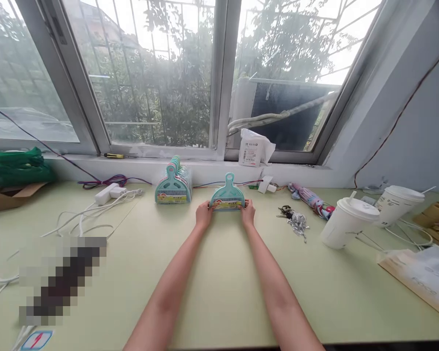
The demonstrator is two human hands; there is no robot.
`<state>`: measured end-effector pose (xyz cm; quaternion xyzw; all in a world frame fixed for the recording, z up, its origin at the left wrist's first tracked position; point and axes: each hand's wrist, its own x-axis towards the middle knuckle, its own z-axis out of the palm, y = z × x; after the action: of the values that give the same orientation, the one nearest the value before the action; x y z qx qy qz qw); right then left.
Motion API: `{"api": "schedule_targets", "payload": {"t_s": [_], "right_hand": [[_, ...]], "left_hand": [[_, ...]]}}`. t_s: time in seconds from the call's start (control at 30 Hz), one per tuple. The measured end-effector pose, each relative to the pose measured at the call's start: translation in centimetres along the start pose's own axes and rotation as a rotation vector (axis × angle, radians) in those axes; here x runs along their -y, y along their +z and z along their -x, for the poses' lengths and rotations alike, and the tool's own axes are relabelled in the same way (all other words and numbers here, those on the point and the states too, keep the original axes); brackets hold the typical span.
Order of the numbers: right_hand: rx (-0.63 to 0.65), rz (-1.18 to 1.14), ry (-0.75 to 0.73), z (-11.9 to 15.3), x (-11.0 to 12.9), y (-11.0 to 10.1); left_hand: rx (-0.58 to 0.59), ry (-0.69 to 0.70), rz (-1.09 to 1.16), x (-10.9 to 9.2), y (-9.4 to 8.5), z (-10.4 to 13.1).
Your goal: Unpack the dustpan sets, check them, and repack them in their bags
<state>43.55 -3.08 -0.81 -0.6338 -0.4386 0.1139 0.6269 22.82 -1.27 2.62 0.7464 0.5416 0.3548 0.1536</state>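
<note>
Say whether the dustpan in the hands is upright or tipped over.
Upright: the dustpan stands between both hands, its handle pointing up and its wide edge down.

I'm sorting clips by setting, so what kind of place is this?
Probably a work desk in a small office or workroom: a long pale green table against a barred window, with a white power adapter and cables, takeaway cups and packaged dustpan sets.

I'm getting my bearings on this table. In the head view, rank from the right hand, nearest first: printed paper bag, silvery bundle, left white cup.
From the right hand:
1. Silvery bundle, just right
2. Left white cup, farther right
3. Printed paper bag, right edge
</note>
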Motion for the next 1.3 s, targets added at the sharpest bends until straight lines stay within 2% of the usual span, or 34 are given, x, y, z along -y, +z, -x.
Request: {"api": "schedule_targets", "payload": {"t_s": [0.3,0.43,0.53,0.77,1.03,1.3], "right_hand": [[-0.115,0.239,-0.080,-10.0,-3.3,4.2],[-0.153,0.422,-0.107,-13.3,-4.0,5.9],[-0.199,0.491,-0.129,-14.8,-4.2,6.8],[-0.240,0.520,-0.151,-15.5,-4.3,7.3],[-0.210,0.480,-0.143,-15.0,-4.3,7.0],[-0.031,0.538,-0.263,-14.7,-4.1,7.2]], "left_hand": [[-0.076,0.017,-0.035,0.5,7.0,-11.1],[-0.088,-0.024,-0.033,0.6,9.0,-15.0],[-0.099,-0.034,-0.043,0.6,10.0,-16.8],[-0.086,-0.033,-0.012,1.0,11.1,-18.1],[-0.019,-0.059,0.008,1.4,10.7,-18.0],[-0.055,-0.174,-0.028,2.0,8.9,-16.9]]}}
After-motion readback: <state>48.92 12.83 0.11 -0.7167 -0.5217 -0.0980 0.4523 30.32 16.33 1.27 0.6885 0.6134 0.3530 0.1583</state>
